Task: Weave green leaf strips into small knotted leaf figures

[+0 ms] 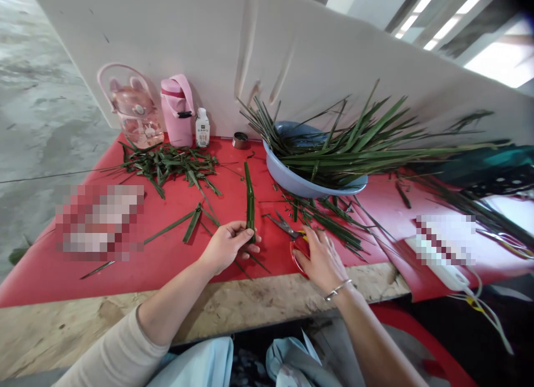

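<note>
Leaves folded into one narrow green bundle [250, 201] stood pinched at its lower end between the thumb and fingers of the left hand [227, 245], near the front edge of the red table [175, 253]. The right hand [319, 259] lay with fingers curled over the red handles of a pair of scissors [287, 228], whose blades pointed toward the bundle; whether it actually gripped them I could not tell. By my judgement the step was trimming the bundle, and the next move called for lifting the scissors and bringing the blades square to the leaf ends. One blue bowl [300, 178] of long leaves sat toward the back edge. One heap of cut scraps [169, 164] lay at the back left, beside two pink bottles [177, 112] and one small white bottle [202, 127].
</note>
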Available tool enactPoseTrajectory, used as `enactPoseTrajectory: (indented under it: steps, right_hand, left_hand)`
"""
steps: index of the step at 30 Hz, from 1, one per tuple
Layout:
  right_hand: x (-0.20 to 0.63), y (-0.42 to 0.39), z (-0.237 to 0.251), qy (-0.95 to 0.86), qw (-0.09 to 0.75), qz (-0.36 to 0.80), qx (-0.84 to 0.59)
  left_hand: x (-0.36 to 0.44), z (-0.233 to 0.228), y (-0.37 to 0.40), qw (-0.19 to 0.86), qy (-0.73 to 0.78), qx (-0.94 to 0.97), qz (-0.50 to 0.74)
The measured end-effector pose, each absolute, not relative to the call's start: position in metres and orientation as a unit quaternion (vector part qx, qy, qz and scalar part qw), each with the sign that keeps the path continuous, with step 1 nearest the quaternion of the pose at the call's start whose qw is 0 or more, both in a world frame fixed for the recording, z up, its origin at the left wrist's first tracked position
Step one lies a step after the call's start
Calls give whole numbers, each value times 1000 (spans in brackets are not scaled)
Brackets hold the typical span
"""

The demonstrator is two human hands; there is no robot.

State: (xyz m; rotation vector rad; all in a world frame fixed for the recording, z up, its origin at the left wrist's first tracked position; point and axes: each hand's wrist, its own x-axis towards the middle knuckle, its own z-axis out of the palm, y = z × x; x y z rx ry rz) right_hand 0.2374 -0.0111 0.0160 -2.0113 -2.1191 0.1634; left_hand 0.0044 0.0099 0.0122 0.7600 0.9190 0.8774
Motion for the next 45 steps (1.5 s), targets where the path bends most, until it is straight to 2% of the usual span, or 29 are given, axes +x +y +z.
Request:
enactPoseTrajectory:
  steps: [2, 5, 7, 9, 12, 15, 18, 23, 26, 31, 34, 37, 39, 41, 43, 45]
  right_hand:
    - [258, -10, 12, -736, 49, 70, -672]
    - [265, -10, 10, -747, 43, 89, -658]
    - [254, -12, 15, -744, 93, 81, -657]
    - [233, -14, 22, -732, 178, 100, -650]
    - [195, -15, 30, -668, 295, 281, -623]
    - [166, -11, 30, -592, 362, 415, -589]
    - [154, -5, 28, -563, 397, 422, -589]
    - [149, 0, 28, -490, 463, 438, -595]
    - [144, 0, 29, -462, 477, 441, -604]
    - [137, 0, 27, -507, 451, 366, -637]
    - [150, 0, 26, -583, 394, 342, -623]
    - [185, -4, 27, -673, 285, 242, -639]
    - [215, -10, 26, -710, 150, 124, -677]
    - [240, -16, 22, -713, 50, 79, -694]
    - [256, -19, 17, -725, 14, 77, -684]
    - [265, -19, 12, -731, 18, 79, -678]
  left_hand:
    - [6, 11, 10, 738, 415, 347, 404]
    - [9, 7, 10, 715, 420, 364, 425]
    - [10, 4, 10, 698, 429, 382, 427]
    - [10, 2, 10, 683, 442, 402, 420]
    - [10, 0, 8, 660, 456, 448, 395]
    - [10, -2, 5, 630, 458, 505, 371]
    - [10, -1, 3, 616, 452, 532, 365]
    - [8, 10, 2, 725, 380, 452, 355]
    - [7, 13, 3, 745, 349, 434, 368]
    - [8, 9, 4, 745, 373, 417, 362]
    - [9, 5, 6, 724, 416, 419, 358]
    - [9, 3, 7, 708, 442, 411, 367]
    - [9, 2, 8, 706, 449, 399, 375]
    - [10, 2, 8, 704, 452, 393, 381]
    - [10, 3, 8, 703, 454, 390, 383]
    - [10, 3, 9, 702, 457, 389, 383]
